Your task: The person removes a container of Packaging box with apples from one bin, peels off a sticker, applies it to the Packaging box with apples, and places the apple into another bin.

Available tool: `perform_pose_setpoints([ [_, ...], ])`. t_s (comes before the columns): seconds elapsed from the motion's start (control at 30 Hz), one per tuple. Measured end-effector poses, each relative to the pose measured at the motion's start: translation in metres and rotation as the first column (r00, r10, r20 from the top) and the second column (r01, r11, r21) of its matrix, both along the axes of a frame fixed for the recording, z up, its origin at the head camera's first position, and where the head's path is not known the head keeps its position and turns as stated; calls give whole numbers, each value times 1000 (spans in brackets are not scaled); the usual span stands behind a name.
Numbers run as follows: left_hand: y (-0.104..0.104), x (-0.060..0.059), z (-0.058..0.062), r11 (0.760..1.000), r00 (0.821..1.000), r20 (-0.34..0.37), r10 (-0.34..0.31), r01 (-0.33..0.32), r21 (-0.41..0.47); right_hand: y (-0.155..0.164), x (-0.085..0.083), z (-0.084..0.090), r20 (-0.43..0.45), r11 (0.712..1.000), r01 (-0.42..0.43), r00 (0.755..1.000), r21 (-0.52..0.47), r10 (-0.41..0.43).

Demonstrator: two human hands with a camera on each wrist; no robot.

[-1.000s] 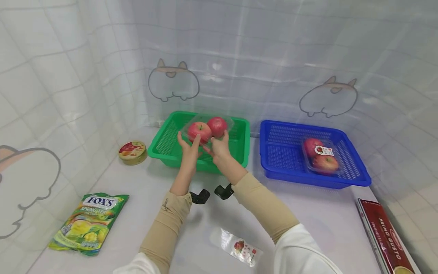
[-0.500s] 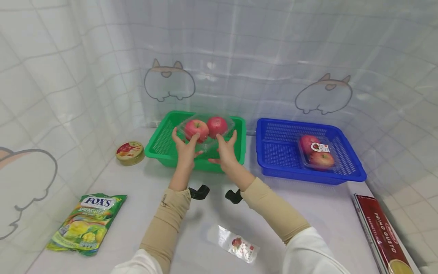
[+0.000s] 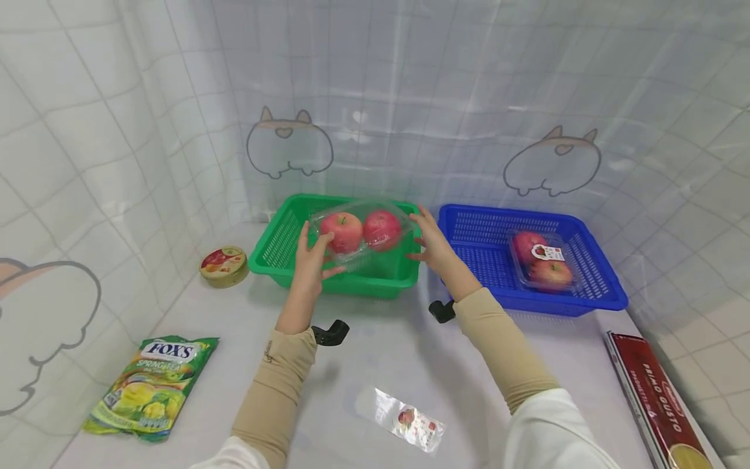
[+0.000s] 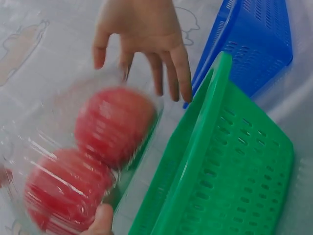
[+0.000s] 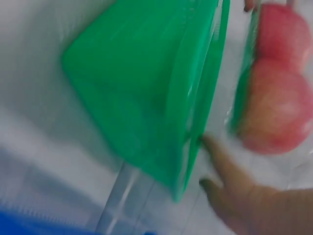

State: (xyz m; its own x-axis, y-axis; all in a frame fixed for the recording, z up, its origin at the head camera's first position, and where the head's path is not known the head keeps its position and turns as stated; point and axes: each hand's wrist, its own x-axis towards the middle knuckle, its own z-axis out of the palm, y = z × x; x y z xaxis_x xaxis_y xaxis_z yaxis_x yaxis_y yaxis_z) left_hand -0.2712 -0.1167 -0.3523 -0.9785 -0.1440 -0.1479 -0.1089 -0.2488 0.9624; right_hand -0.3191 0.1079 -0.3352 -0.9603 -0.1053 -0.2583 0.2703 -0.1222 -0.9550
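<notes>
A clear plastic box (image 3: 362,229) with two red apples (image 4: 116,125) in it is held over the green basket (image 3: 375,286) in the head view. My left hand (image 3: 309,262) grips the box's left end, its thumb (image 4: 101,221) pressed to the plastic in the left wrist view. At the box's right end my right hand (image 3: 435,242) has its fingers spread, above the basket's right rim. In the left wrist view those right-hand fingers point down beside the box, not curled round it. The right wrist view is blurred.
To the right stands a blue basket (image 3: 515,301) holding another boxed pair of apples (image 3: 543,260). A round tin (image 3: 224,267) and a green candy bag (image 3: 153,387) lie on the left. A clear strip with an apple label (image 3: 408,419) lies in front, a red spaghetti box (image 3: 656,404) far right.
My right hand has come off the near side of the box and moved right to its right end, fingers spread. The box has turned slightly and shifted right, with my left hand on it.
</notes>
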Motion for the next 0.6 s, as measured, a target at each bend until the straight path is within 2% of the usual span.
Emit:
perform_pose_setpoints([
  [0.13, 4, 2, 0, 995, 995, 13, -99, 99, -13, 21, 2, -6, -19, 993, -107, 994, -46, 106],
  [0.33, 11, 6, 0, 974, 976, 23, -217, 218, -64, 45, 14, -10, -63, 970, -244, 968, 3, 243],
  [0.43, 14, 7, -1, 963, 966, 28, -258, 259, -74, 54, 22, -10, -49, 962, -271, 961, 18, 272],
  [0.6, 21, 9, -4, 945, 948, 25, -319, 320, -75, 69, 39, -12, -39, 963, -269, 962, 8, 269],
])
